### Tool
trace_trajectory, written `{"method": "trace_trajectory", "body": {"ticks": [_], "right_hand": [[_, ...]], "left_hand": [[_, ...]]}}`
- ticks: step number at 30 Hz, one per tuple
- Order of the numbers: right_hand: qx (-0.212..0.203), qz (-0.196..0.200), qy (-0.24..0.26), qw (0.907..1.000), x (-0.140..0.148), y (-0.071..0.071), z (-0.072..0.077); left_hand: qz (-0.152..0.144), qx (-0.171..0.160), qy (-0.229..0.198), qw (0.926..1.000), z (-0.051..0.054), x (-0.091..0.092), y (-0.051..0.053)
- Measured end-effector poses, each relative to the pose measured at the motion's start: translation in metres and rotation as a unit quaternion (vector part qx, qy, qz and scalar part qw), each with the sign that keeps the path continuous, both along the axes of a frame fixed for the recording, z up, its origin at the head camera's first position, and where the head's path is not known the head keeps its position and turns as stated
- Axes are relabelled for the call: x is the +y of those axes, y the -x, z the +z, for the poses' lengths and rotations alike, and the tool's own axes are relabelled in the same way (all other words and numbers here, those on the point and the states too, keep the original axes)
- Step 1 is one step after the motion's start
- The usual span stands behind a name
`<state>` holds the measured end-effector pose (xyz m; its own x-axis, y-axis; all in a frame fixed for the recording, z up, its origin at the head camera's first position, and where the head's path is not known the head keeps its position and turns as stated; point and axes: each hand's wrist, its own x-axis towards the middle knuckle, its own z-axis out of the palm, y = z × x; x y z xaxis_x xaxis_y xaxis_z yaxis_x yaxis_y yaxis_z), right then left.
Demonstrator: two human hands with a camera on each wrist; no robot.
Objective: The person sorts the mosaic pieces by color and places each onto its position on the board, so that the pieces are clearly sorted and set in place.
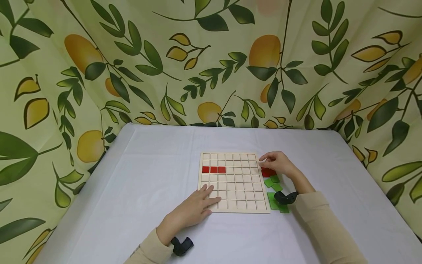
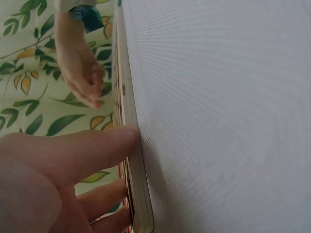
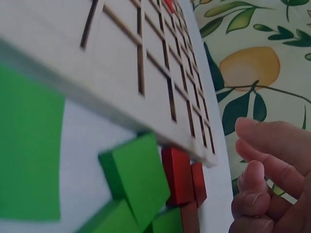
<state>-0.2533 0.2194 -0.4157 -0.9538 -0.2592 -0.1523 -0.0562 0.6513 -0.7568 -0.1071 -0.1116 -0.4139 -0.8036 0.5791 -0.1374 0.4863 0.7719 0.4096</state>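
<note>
A pale wooden grid board (image 1: 235, 183) lies on the white cloth with three red tiles (image 1: 214, 169) side by side in its third row, at the left. My left hand (image 1: 192, 207) rests on the board's lower left corner, fingers spread; in the left wrist view its thumb (image 2: 97, 150) touches the board's edge (image 2: 138, 184). My right hand (image 1: 280, 163) hovers by the upper right edge, above loose red tiles (image 1: 268, 172). The right wrist view shows its fingers (image 3: 262, 160) bent, with no tile visible between them, beside the red tiles (image 3: 179, 177).
Loose green tiles (image 1: 273, 182) lie right of the board below the red ones, with more green tiles (image 1: 275, 201) near its lower right corner, partly behind the right wrist's black strap. A curtain (image 1: 211, 73) with a fruit and leaf print hangs behind the table (image 1: 158, 157).
</note>
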Motion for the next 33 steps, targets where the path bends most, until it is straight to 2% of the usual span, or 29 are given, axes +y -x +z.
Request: {"method": "trace_trajectory", "body": {"ticks": [6, 14, 21, 27, 33], "right_hand": [[-0.002, 0.013, -0.005, 0.9999, 0.008, 0.005, -0.002], [-0.032, 0.022, 0.001, 0.9992, 0.016, 0.007, -0.006], [-0.043, 0.018, -0.017, 0.9988, 0.019, 0.009, -0.008], [-0.054, 0.005, -0.017, 0.9984, 0.023, 0.011, -0.013], [-0.051, 0.008, -0.018, 0.9985, 0.023, 0.012, -0.014]], "left_hand": [[0.001, 0.003, 0.005, 1.0000, -0.001, 0.000, 0.001], [0.006, -0.001, 0.009, 0.9999, -0.003, 0.001, 0.002], [0.009, 0.001, 0.019, 0.9998, -0.004, 0.002, 0.002], [0.011, -0.004, 0.013, 0.9998, -0.004, 0.001, 0.001], [0.014, -0.006, 0.008, 0.9999, -0.003, 0.001, 0.002]]}}
